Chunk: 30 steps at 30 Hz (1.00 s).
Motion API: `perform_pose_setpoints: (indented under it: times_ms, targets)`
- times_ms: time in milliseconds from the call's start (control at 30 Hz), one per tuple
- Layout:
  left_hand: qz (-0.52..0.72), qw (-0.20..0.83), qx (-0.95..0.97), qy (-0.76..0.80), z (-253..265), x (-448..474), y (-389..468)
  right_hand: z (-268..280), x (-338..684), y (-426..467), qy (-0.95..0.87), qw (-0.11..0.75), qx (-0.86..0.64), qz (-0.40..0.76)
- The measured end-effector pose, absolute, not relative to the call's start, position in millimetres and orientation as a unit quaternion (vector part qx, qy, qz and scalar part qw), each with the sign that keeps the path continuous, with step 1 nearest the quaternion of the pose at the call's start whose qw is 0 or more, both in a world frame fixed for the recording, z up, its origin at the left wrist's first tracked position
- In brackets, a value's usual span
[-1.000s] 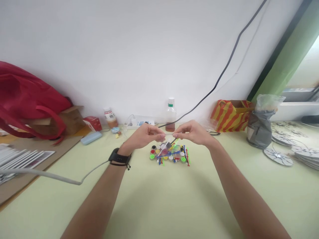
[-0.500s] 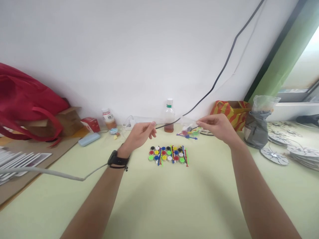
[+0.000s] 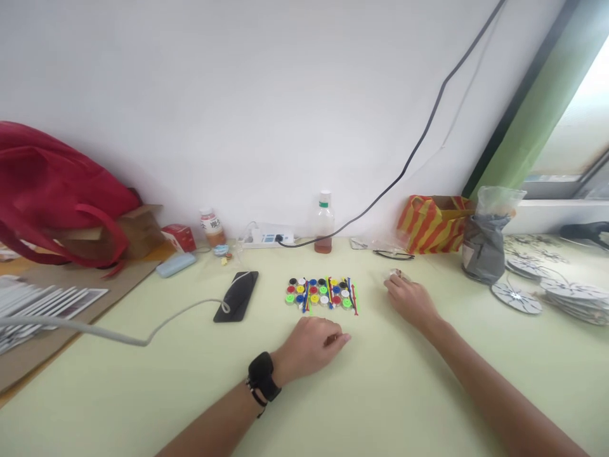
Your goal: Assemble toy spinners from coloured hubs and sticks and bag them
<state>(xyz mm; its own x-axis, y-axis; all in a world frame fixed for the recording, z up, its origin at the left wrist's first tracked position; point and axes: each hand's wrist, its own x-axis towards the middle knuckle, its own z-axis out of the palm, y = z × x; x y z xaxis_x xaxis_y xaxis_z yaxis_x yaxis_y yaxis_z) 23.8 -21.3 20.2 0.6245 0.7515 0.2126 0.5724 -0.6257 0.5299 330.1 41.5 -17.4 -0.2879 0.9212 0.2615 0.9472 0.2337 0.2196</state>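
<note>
My left hand (image 3: 311,346) is low over the table just in front of several rows of coloured round discs (image 3: 314,298). Its fingers are curled under with the thumb stretched to the right; whatever they may hold is hidden. To the right of the discs, my right hand (image 3: 410,299) is closed near the tabletop. A small pale bit (image 3: 396,273) shows at its fingertips, too unclear to name. Thin coloured sticks with arrow-like ends (image 3: 354,298) lie between the disc groups and along their right side.
A phone (image 3: 236,297) with a grey cable lies left of the discs. Behind stand a power strip (image 3: 269,238), a bottle (image 3: 324,225) and a striped bag (image 3: 431,222). Glasses (image 3: 394,255) lie at the back. On the right are a grey bag (image 3: 485,247) and stacked white discs (image 3: 578,297).
Both hands have come down from near the wall; the left moved right and nearer me. The coloured pieces behind the discs are out of sight there. The phone and power strip are now uncovered.
</note>
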Motion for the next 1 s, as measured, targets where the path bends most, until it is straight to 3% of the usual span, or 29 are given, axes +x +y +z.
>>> perform_pose_setpoints:
  times_ms: [167, 367, 633, 1000]
  targets:
    - [0.221, 0.238, 0.862, 0.39, 11.4, 19.3, -16.0, -10.3, 324.3, 49.3, -0.735, -0.019, -0.668, -0.113]
    - [0.219, 0.252, 0.86, 0.385, 9.3, 18.3, -14.4, -3.9, 323.9, 57.9, -0.706, -0.02, -0.702, -0.093]
    - [0.224, 0.261, 0.861, 0.374, 8.2, 19.5, -17.8, -4.3, 275.6, 29.7, -0.777, 0.173, -0.604, 0.031]
    - [0.222, 0.238, 0.87, 0.37, 5.0, 19.7, -16.8, -22.7, 279.1, 32.2, -0.779, 0.259, -0.569, 0.054]
